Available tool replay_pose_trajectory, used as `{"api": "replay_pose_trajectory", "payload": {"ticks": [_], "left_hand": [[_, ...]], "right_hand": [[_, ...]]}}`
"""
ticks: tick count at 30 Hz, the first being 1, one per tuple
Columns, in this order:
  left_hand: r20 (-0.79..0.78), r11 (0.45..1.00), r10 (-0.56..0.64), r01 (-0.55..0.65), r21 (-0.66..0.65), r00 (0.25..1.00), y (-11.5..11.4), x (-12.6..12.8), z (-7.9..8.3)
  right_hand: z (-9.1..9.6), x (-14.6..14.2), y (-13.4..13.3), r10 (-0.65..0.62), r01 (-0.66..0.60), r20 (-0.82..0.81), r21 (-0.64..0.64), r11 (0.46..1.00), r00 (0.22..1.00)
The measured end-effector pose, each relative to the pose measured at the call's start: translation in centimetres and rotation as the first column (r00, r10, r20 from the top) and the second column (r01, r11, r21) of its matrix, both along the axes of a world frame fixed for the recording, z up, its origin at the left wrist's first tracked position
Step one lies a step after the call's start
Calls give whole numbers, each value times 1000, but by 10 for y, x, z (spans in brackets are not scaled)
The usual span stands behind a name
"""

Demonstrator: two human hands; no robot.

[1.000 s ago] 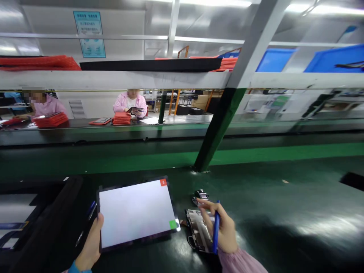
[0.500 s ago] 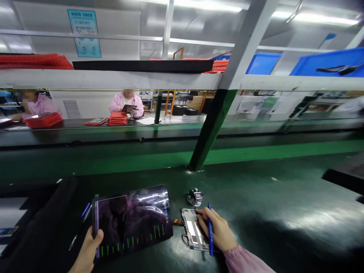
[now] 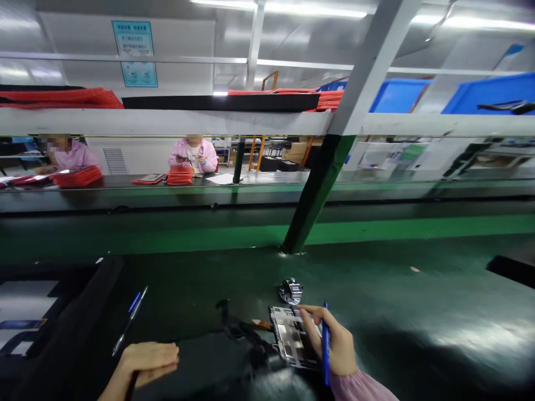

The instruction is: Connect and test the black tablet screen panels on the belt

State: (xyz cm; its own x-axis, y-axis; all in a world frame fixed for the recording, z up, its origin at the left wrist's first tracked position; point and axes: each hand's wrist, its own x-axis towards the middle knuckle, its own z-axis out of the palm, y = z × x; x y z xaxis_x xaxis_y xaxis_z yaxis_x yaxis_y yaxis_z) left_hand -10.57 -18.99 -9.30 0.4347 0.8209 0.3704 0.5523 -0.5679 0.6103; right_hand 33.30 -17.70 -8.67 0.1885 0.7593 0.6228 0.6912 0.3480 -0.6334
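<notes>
My left hand (image 3: 148,359) pinches the left edge of a dark display panel (image 3: 204,359), whose glossy face is out of sight; its dark side is partly blurred. My right hand (image 3: 339,345) holds a blue pen (image 3: 326,342) tucked between the fingers. Its index finger and thumb rest at the top and right of a metal-backed plate (image 3: 288,331) with a circuit-like surface. A short orange flex cable (image 3: 262,323) runs between panel and plate. Just beyond the plate stands a small chrome tally counter (image 3: 291,291).
A pen (image 3: 130,320) with a blue cap lies on the green bench at the left. Beside it is a black foam-edged tray (image 3: 106,278) with panels in it. A slanted post (image 3: 320,189) rises from the bench. Two people in pink sit across, near red stacks (image 3: 179,175).
The display panel has turned from its glossy, lit face to a dark side and dropped lower. My left fingers have swung over its edge. The right hand stays at the plate.
</notes>
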Motion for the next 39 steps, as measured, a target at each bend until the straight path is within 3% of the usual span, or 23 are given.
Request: {"api": "replay_pose_trajectory", "payload": {"ticks": [2,4,7,11,14,17,19,22,25,28,34,37,39], "left_hand": [[-223,972,-186,212,98,957,-4,-4,6],[-418,957,-199,268,112,886,-9,-2,15],[-592,968,-124,229,106,796,-14,6,29],[-657,994,30,46,98,753,-11,13,38],[-594,992,112,-124,22,797,-5,24,44],[-371,962,146,-219,-163,917,2,56,52],[-180,923,133,-188,-337,975,5,86,56],[-7,821,75,-65,-567,997,8,125,55],[89,789,98,-23,-613,991,9,144,52],[84,822,94,-29,-569,992,6,147,52],[21,848,80,-57,-528,997,3,148,55],[44,835,91,-52,-548,995,4,147,56],[90,810,113,-39,-585,990,3,142,56]], "right_hand": [[10,-11,0,71,-74,-96,-24,997,993],[21,-27,3,178,-185,-146,-41,982,973],[34,-56,16,372,-389,-162,-85,917,914],[34,-94,39,574,-597,-167,-220,771,802],[27,-111,50,651,-664,-152,-283,692,744],[24,-117,52,687,-702,-173,-296,647,706],[25,-115,48,709,-733,-204,-290,615,675],[29,-111,43,739,-772,-234,-277,572,632],[33,-107,38,761,-794,-241,-280,540,603],[32,-109,34,768,-775,-167,-293,560,618],[20,-119,29,743,-714,96,-218,665,663],[23,-115,30,715,-695,81,-183,695,694],[30,-110,29,635,-630,10,-122,767,772]]}}
